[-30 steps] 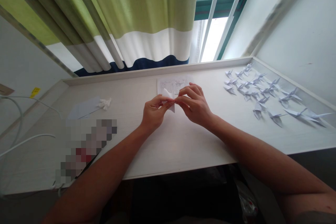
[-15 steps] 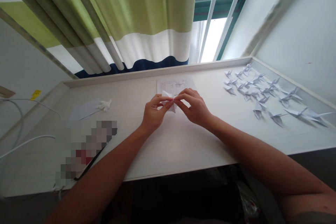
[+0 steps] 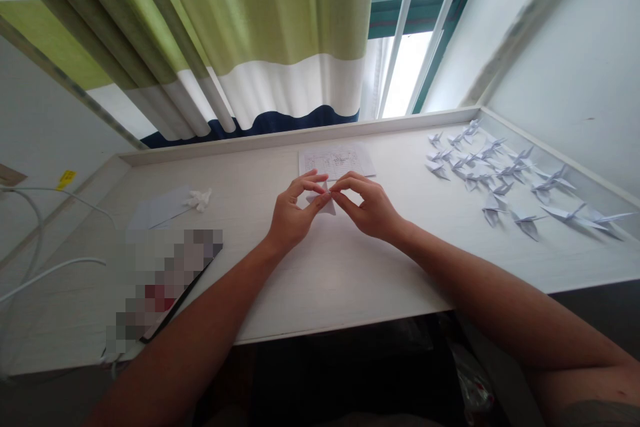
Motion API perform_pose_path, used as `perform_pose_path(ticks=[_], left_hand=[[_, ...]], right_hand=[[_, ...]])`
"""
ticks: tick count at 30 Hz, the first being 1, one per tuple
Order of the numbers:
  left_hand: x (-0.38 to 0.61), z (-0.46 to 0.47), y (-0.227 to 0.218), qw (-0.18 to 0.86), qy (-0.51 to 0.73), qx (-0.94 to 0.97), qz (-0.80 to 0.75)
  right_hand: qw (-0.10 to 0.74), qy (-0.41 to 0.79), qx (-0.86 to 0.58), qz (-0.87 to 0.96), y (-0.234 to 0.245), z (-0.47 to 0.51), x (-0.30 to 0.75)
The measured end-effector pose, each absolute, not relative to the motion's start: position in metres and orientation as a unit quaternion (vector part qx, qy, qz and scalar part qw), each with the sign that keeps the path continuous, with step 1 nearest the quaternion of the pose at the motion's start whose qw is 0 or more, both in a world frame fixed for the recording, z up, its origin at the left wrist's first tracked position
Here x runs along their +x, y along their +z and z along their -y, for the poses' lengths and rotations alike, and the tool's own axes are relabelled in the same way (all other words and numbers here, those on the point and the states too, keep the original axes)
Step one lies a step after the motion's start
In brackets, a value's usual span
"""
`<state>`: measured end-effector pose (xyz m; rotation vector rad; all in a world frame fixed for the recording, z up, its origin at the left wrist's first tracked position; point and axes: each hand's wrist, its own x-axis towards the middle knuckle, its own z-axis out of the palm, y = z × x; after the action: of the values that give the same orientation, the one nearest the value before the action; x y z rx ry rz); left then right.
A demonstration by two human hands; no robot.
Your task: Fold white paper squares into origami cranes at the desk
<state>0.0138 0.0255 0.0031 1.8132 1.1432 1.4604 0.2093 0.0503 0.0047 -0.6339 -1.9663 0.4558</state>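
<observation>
A small piece of folded white paper (image 3: 326, 203) is pinched between both hands just above the white table (image 3: 330, 273), near its middle. My left hand (image 3: 293, 213) grips the paper's left side with thumb and forefinger closed on it. From the right, my right hand (image 3: 367, 203) pinches the same paper, fingertips meeting those of the left hand. Most of the paper is hidden behind the fingers.
Several folded paper cranes (image 3: 493, 177) lie at the table's right side. A printed sheet (image 3: 336, 160) lies behind the hands. White paper sheets (image 3: 160, 208) and a crumpled scrap (image 3: 199, 199) sit at the left, with white cables (image 3: 30, 267) beyond. A striped curtain (image 3: 240, 47) and window are behind.
The folded paper has sunk lower between the fingers and shows less. Both hands have shifted slightly, the pinch tightening at the paper's top.
</observation>
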Motion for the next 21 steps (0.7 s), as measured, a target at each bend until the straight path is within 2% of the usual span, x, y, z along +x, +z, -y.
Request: perform_pose_path(ticks=[5, 9, 16, 21], left_hand=[[0.0125, -0.0241, 0.0059, 0.225, 0.533, 0.706, -0.409], [0.0123, -0.0243, 0.0042, 0.229, 0.557, 0.679, -0.420], [0.0167, -0.0254, 0.0022, 0.295, 0.586, 0.617, -0.436], [0.0184, -0.0271, 0.0012, 0.420, 0.573, 0.571, -0.413]], right_hand=[[0.486, 0.219, -0.236, 0.812, 0.0084, -0.0481, 0.2112], [0.469, 0.239, -0.243, 0.815, 0.0099, -0.0478, 0.2120], [0.454, 0.240, -0.290, 0.807, 0.0068, -0.0481, 0.2102], [0.477, 0.258, -0.320, 0.777, 0.0054, -0.0470, 0.2081]])
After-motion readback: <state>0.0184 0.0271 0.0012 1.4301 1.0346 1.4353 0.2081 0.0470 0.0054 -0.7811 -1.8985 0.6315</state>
